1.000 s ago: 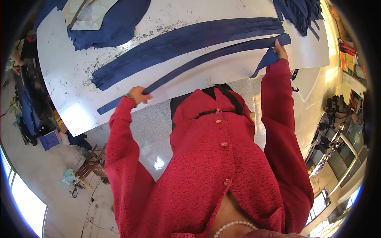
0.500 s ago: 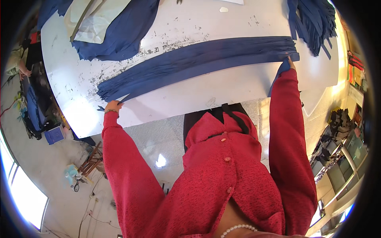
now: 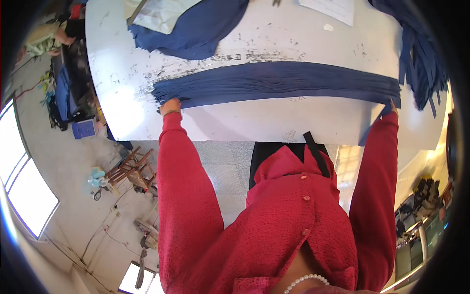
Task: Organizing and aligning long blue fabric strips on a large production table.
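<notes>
A long stack of dark blue fabric strips (image 3: 279, 81) lies across the white table, its many edges fanned in thin layers. At its near left end my left hand (image 3: 171, 106) is closed on the end of a strip, with the fingertips partly hidden against the cloth. My right hand (image 3: 393, 107) pinches the strip at the near right end, and a blue tail of cloth (image 3: 368, 133) hangs from there toward the table's front edge. Between my hands the strip lies along the stack's near side.
On the white table (image 3: 235, 122), a blue fabric pile (image 3: 191, 36) with pale paper (image 3: 164, 17) lies far left. More blue strips (image 3: 423, 68) drape at the right. A white sheet (image 3: 333, 9) is at the back. Another person's hand (image 3: 63, 38) shows far left.
My left hand has brought its strip end up against the stack, closing the gap seen before. My right hand stays at the right end. The whole view has shifted and turned.
</notes>
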Available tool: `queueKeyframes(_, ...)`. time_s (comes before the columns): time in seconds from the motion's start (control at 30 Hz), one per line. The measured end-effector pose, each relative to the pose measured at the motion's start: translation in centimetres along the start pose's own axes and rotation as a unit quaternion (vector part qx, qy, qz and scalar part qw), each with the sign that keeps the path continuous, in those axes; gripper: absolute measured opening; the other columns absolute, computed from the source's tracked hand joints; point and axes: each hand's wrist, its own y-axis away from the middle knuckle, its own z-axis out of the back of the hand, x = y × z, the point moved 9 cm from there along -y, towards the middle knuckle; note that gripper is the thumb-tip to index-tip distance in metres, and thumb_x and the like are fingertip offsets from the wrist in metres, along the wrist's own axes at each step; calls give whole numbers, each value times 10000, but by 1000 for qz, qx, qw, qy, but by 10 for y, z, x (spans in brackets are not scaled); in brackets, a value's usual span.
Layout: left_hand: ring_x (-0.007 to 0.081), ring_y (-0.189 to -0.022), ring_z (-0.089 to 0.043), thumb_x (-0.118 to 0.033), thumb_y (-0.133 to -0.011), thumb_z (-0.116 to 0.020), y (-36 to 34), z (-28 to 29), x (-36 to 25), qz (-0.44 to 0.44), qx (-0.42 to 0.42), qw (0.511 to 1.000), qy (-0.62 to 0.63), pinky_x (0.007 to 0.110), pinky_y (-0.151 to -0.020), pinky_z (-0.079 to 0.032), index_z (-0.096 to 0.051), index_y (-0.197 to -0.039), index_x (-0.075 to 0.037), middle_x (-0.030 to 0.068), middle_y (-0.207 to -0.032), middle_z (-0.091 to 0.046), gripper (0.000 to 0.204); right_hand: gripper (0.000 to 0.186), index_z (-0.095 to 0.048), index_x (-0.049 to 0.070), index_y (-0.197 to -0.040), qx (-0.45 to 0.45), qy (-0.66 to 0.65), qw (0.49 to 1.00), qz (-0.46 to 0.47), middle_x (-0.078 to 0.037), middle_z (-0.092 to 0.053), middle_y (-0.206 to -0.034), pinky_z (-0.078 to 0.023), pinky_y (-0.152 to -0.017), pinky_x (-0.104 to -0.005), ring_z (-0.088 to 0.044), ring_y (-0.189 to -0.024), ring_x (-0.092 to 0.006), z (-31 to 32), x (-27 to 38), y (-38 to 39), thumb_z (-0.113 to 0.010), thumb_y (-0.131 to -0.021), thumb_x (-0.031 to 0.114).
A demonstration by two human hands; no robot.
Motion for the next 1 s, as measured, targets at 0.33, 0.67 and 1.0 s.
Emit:
queueKeyframes(0.33,271,-1070,-462,-33,-748,-559,113,71,-4,91,-434,861,248,397,-901,-378,-520,-1058,-60,109,-1108,-502,313,307,-517,-10,-1013,-251,80,911,319,-121,-661,-926,-476,-672,-281,-615,-757,-177,1,33,169,-573,-828,228)
queueKeyframes(0.67,183,-723,-616,-35,-765,-573,289,112,-298,-305,114,576,750,301,-634,-480,-405,-1218,-33,120,-1071,-566,483,113,-463,36,-956,311,142,849,402,-52,-574,-681,-406,-609,-226,-520,-629,-102,-362,-119,484,-478,-878,116)
queueKeyframes(1.0,290,-652,-605,-170,-814,-583,272,117,-248,-195,41,653,731,375,-569,-452,-569,-934,-25,133,-715,-613,189,165,-423,38,-1018,495,47,776,388,-98,-579,-863,-435,-743,-244,-532,-776,-106,-400,-142,574,-485,-878,96)
